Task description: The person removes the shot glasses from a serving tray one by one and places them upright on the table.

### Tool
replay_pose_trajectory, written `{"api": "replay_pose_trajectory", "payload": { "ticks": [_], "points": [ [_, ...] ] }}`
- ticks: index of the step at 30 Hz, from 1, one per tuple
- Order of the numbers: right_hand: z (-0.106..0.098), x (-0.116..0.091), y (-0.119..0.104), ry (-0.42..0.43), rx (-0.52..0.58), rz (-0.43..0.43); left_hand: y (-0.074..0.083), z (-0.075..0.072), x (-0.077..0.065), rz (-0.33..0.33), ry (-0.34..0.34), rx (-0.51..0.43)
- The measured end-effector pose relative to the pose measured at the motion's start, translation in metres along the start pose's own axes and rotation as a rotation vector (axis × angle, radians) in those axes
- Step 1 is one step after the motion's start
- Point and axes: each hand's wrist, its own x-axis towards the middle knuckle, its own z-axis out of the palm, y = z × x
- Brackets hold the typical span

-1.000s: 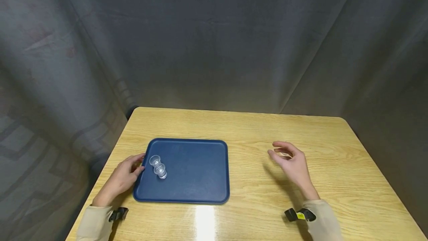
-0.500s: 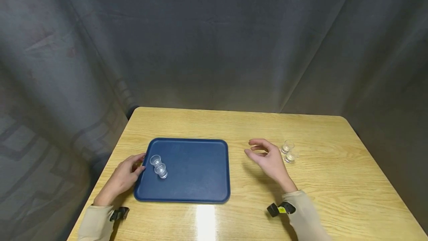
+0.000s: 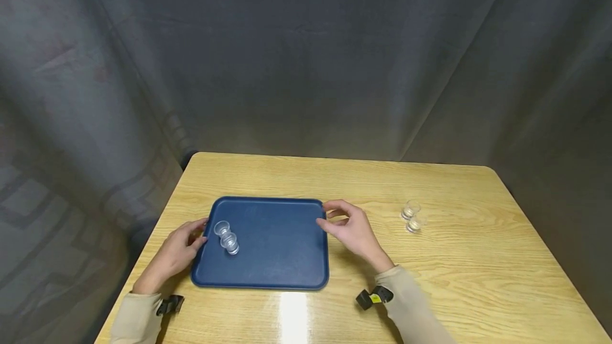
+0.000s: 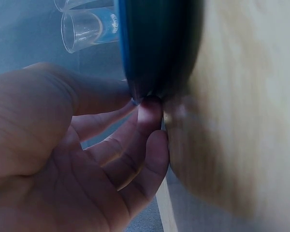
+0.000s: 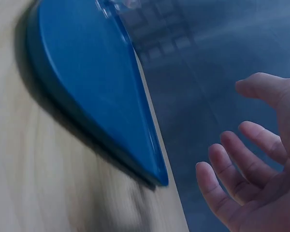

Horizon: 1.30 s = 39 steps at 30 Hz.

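The left hand [image 3: 176, 251] pinches the left rim of the blue tray [image 3: 277, 248], which lies on the table [image 3: 478, 259] bearing two clear glasses [image 3: 229, 241], while the right hand [image 3: 353, 230], grip relaxed, hovers near its right rim.

A dark grey curtain [image 3: 306, 68] hangs behind a wooden table [image 3: 478, 259] with 2 rounded far corners.

Right hand [image 3: 351, 230] shifts left across the head view, from right of center to mid-frame, now at the blue tray's [image 3: 274, 259] upper-right edge. Far clear cup [image 3: 410, 210] and near clear cup [image 3: 414, 225], center right, unseen a second ago, now show well apart from it.
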Motion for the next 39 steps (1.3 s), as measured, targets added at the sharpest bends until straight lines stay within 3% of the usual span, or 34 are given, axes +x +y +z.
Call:
{"api": "replay_pose_trajectory", "payload": {
  "ticks": [24,32,39],
  "points": [
    [0.090,0.000,-0.023,-0.269,-0.008,-0.135,-0.001,-0.001,0.001,0.000,-0.003,0.009],
    [0.117,-0.001,-0.032,-0.317,0.002,-0.139,-0.001,-0.001,0.001,-0.006,-0.007,0.008],
    [0.139,0.000,-0.036,-0.301,-0.022,-0.155,-0.002,-0.001,0.001,-0.013,-0.010,0.008]
  ]
}}
